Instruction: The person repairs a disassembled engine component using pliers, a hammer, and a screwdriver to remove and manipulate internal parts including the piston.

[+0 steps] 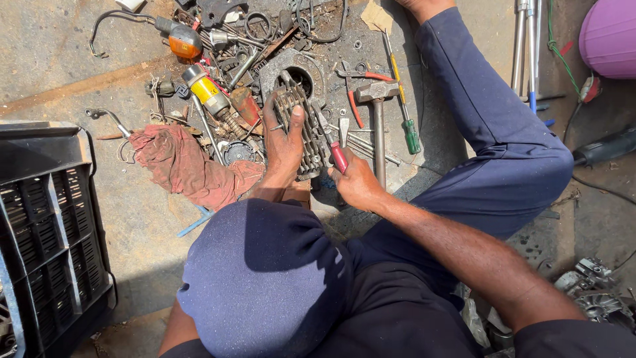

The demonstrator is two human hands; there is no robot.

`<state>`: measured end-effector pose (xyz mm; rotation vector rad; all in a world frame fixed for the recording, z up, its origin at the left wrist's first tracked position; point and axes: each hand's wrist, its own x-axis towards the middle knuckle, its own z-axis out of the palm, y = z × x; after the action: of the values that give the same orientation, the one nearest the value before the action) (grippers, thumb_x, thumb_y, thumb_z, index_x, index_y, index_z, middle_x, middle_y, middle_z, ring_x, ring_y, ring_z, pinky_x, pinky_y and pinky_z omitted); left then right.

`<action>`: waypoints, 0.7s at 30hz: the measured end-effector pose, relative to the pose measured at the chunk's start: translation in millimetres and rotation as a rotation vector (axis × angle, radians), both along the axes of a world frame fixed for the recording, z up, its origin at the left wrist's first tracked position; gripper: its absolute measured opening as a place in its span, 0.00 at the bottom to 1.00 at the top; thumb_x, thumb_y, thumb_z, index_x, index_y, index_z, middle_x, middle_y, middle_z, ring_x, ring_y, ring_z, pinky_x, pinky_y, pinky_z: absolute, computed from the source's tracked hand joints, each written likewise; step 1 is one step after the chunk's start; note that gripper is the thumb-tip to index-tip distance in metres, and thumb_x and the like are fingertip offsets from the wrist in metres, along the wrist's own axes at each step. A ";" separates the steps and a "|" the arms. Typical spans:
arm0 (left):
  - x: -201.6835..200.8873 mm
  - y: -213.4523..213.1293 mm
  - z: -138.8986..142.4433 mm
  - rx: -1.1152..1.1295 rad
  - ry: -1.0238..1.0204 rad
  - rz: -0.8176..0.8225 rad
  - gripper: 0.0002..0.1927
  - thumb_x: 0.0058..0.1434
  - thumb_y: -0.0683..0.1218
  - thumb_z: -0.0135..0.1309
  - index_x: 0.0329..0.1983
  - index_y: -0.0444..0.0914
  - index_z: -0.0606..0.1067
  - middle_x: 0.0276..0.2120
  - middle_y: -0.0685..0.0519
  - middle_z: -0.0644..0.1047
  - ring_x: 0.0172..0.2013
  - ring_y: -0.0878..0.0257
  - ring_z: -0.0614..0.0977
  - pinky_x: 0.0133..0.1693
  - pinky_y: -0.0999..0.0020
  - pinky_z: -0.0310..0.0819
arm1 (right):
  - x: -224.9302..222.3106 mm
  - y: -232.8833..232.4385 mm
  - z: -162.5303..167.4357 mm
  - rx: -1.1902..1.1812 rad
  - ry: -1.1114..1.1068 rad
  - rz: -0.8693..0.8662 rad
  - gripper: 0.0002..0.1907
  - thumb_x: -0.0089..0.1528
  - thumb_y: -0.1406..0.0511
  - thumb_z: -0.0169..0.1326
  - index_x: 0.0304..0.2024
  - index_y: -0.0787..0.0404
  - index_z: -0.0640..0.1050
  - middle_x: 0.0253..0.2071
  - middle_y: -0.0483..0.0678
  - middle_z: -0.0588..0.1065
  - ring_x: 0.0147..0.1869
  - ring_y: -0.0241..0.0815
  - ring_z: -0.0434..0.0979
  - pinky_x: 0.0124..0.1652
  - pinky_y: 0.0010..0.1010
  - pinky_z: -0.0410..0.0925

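The finned metal cylinder (pixel 298 129) lies on the floor (pixel 132 205) at 12 o'clock from the knee. The left hand (pixel 283 142) is clamped over its fins. The right hand (pixel 354 182), at 3 o'clock, pinches a red-handled tool (pixel 334 149). The cylinder looks heavy, rigid and probably greasy; hold it across the fins.

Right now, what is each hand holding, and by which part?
Left hand grips the finned engine cylinder across its fins. Right hand holds a red-handled tool by the handle.
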<state>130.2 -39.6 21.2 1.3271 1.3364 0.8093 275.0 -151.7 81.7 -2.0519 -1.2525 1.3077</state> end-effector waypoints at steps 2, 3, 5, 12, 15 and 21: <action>-0.9 -1.4 -1.3 -0.022 -0.003 -0.003 0.41 0.71 0.67 0.48 0.75 0.36 0.56 0.69 0.35 0.63 0.70 0.44 0.65 0.69 0.51 0.56 | 0.1 -2.5 -3.6 0.009 0.008 0.006 0.17 0.63 0.65 0.57 0.50 0.68 0.70 0.31 0.60 0.74 0.37 0.59 0.78 0.39 0.46 0.68; -0.6 -0.7 -2.3 -0.027 -0.012 -0.002 0.41 0.71 0.67 0.48 0.75 0.36 0.56 0.69 0.35 0.64 0.70 0.45 0.65 0.69 0.51 0.57 | 1.2 -2.9 -6.3 0.019 0.010 0.012 0.17 0.63 0.66 0.56 0.52 0.67 0.70 0.30 0.60 0.73 0.36 0.59 0.78 0.38 0.47 0.68; -0.9 0.2 -3.5 -0.013 -0.015 -0.005 0.41 0.71 0.67 0.48 0.75 0.36 0.56 0.69 0.36 0.64 0.71 0.45 0.65 0.70 0.51 0.56 | 2.7 -4.8 -13.2 0.009 0.053 0.018 0.19 0.63 0.67 0.54 0.55 0.67 0.67 0.28 0.61 0.72 0.32 0.61 0.76 0.36 0.49 0.66; -5.0 2.0 0.9 -0.076 -0.025 -0.030 0.39 0.72 0.66 0.47 0.75 0.38 0.57 0.70 0.37 0.64 0.72 0.47 0.63 0.70 0.51 0.54 | 4.5 -2.2 -56.3 0.368 0.036 0.062 0.20 0.63 0.72 0.56 0.56 0.68 0.66 0.31 0.62 0.71 0.36 0.68 0.73 0.35 0.52 0.63; -6.5 4.4 1.7 -0.071 0.001 -0.037 0.39 0.73 0.66 0.47 0.76 0.38 0.57 0.71 0.37 0.64 0.72 0.48 0.62 0.70 0.53 0.53 | 4.7 4.2 -67.6 0.454 0.057 0.084 0.19 0.65 0.72 0.53 0.58 0.67 0.66 0.32 0.61 0.71 0.36 0.65 0.75 0.36 0.50 0.66; -4.4 13.8 -3.6 -0.115 -0.010 0.007 0.40 0.71 0.68 0.46 0.74 0.38 0.58 0.65 0.41 0.71 0.66 0.53 0.70 0.67 0.60 0.59 | 0.4 10.4 -47.3 0.301 0.098 0.009 0.19 0.64 0.71 0.53 0.57 0.66 0.66 0.31 0.60 0.73 0.36 0.63 0.78 0.37 0.48 0.68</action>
<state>125.9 -25.8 17.6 1.2271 1.3599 0.7315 275.4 -141.3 34.4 -1.7546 -1.3258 1.1305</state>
